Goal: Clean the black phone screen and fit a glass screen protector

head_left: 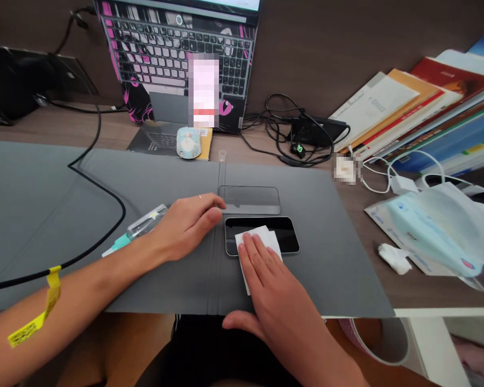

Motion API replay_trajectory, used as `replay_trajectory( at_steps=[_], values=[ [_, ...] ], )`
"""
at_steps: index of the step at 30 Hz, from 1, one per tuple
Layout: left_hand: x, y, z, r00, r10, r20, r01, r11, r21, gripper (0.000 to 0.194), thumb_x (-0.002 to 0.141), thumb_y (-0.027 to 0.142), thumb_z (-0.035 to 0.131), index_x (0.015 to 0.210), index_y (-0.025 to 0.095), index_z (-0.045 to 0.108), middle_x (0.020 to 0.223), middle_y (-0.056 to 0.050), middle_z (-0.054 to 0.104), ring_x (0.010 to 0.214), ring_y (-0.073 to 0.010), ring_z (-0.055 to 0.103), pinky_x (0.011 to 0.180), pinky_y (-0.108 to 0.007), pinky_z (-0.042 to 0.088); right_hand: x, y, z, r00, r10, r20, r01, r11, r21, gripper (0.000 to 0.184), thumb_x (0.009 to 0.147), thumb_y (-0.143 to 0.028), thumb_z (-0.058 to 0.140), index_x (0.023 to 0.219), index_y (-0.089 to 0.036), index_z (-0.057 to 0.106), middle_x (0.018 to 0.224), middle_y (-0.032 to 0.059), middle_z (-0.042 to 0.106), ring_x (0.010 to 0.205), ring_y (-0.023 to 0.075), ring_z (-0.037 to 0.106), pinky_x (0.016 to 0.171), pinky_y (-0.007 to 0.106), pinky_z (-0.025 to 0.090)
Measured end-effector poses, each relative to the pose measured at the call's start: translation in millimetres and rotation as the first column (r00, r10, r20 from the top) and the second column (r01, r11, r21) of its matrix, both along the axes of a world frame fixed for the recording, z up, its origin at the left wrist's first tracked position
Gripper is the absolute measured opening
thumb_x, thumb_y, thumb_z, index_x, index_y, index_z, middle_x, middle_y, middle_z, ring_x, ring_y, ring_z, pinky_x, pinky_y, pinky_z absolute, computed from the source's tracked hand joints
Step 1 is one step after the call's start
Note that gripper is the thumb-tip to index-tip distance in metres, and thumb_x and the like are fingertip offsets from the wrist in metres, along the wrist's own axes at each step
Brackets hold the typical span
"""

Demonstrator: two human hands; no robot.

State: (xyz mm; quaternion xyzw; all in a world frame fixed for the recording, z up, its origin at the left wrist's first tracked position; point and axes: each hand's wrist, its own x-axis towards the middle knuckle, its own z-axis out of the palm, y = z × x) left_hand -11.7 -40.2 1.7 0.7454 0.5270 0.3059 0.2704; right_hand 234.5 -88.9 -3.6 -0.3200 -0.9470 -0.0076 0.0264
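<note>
A smartphone [288, 236] with a dark screen and pale metal rim lies flat on the grey desk mat [326, 285]. My right hand [272, 279] rests with its fingers laid flat on a folded white wipe [274, 244], pressing it against the phone's face. The thumb is spread away from it. My left hand [193, 223] sits on the mat with loosely bent fingers, thumb apart from index, and nothing visible in it. Its fingertips are at the left edge of a clear screen protector [252, 200] with a dark border, just beyond the phone. A clear spray bottle [143, 223] with a teal end lies behind my left wrist.
A laptop [173, 59] stands at the back, with a light-blue mouse [189, 143] before it. Black cables [272, 129] and leaning books [419, 107] are at back right. A tissue pack [439, 231] and crumpled tissue [394, 258] lie right. A black cable [105, 193] crosses the mat left.
</note>
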Motion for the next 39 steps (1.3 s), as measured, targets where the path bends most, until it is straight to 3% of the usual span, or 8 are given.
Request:
replay_trajectory(
  at_steps=[2,7,14,18,21,28,34,39],
  values=[
    [-0.1,0.1,1.9,0.999,0.030,0.030,-0.030,1.000,-0.003,0.071,0.098,0.074,0.013,0.100,0.019,0.058,0.075,0.000,0.059,0.066,-0.0153,0.053,0.066,-0.031,0.038,-7.5,2.3,1.6,0.999,0.032,0.006,-0.032,0.999,-0.006,0.121,0.069,-0.080,0.067,0.148,0.007,0.042,0.159,0.0293,0.029,0.148,0.0406,0.032,0.116,0.050,0.043],
    [0.4,0.0,5.0,0.999,-0.022,0.032,0.021,1.000,0.016,0.067,0.096,0.078,0.017,0.086,0.020,0.049,0.068,0.003,0.054,0.060,-0.0142,0.048,0.061,-0.029,0.033,-23.3,11.4,4.6,0.996,0.090,-0.010,-0.090,0.994,-0.055,0.120,0.071,-0.078,0.067,0.149,0.008,0.039,0.159,0.0295,0.027,0.149,0.0394,0.031,0.117,0.050,0.041],
    [-1.4,1.3,1.2,1.000,-0.008,0.004,0.008,1.000,-0.013,0.069,0.095,0.078,0.014,0.086,0.020,0.050,0.068,0.003,0.053,0.060,-0.0137,0.046,0.062,-0.029,0.032,-38.4,25.1,5.5,0.997,0.078,-0.026,-0.081,0.988,-0.135,0.113,0.082,-0.076,0.058,0.152,0.010,0.032,0.161,0.0302,0.021,0.152,0.0391,0.023,0.122,0.052,0.032],
    [-1.5,0.9,1.7,0.999,-0.006,-0.033,0.006,1.000,-0.004,0.068,0.097,0.076,0.013,0.085,0.020,0.050,0.067,0.003,0.053,0.060,-0.0138,0.046,0.062,-0.030,0.032,-17.7,24.5,5.4,0.998,0.029,-0.053,-0.037,0.988,-0.147,0.105,0.087,-0.067,0.060,0.156,0.005,0.027,0.164,0.0278,0.019,0.154,0.0366,0.017,0.123,0.052,0.031],
    [-1.8,0.2,2.1,0.999,0.010,-0.031,-0.010,1.000,-0.004,0.066,0.097,0.076,0.015,0.091,0.020,0.051,0.068,0.003,0.053,0.060,-0.0136,0.047,0.061,-0.030,0.033,8.7,22.5,3.3,0.997,-0.028,-0.075,0.018,0.992,-0.127,0.099,0.094,-0.062,0.055,0.162,-0.003,0.013,0.166,0.0232,0.020,0.156,0.0327,0.014,0.122,0.052,0.034],
    [-3.9,0.0,-0.6,0.999,0.023,0.025,-0.024,1.000,0.014,0.064,0.098,0.074,0.017,0.107,0.019,0.049,0.073,0.003,0.056,0.060,-0.0131,0.049,0.060,-0.029,0.035,45.8,23.7,-4.8,0.988,-0.140,-0.057,0.137,0.989,-0.055,0.091,0.102,-0.061,0.038,0.163,-0.012,-0.009,0.166,0.0223,0.021,0.153,0.0340,0.024,0.116,0.056,0.042],
    [-2.5,-0.4,0.6,0.999,-0.013,0.037,0.013,1.000,-0.009,0.060,0.100,0.070,0.018,0.109,0.019,0.049,0.072,0.003,0.054,0.060,-0.0134,0.048,0.061,-0.030,0.034,48.3,25.9,-8.0,0.977,-0.205,-0.065,0.204,0.979,-0.011,0.088,0.103,-0.061,0.034,0.163,-0.009,-0.006,0.164,0.0256,0.026,0.152,0.0360,0.026,0.115,0.057,0.043],
    [-3.7,0.7,-1.3,0.998,0.002,0.057,-0.002,1.000,-0.004,0.063,0.099,0.072,0.018,0.113,0.019,0.046,0.073,0.003,0.054,0.060,-0.0136,0.048,0.061,-0.030,0.035,39.6,33.0,-12.5,0.950,-0.308,-0.055,0.308,0.951,-0.010,0.094,0.100,-0.067,0.032,0.161,0.001,0.011,0.163,0.0304,0.025,0.152,0.0400,0.025,0.118,0.060,0.037]
  ],
)
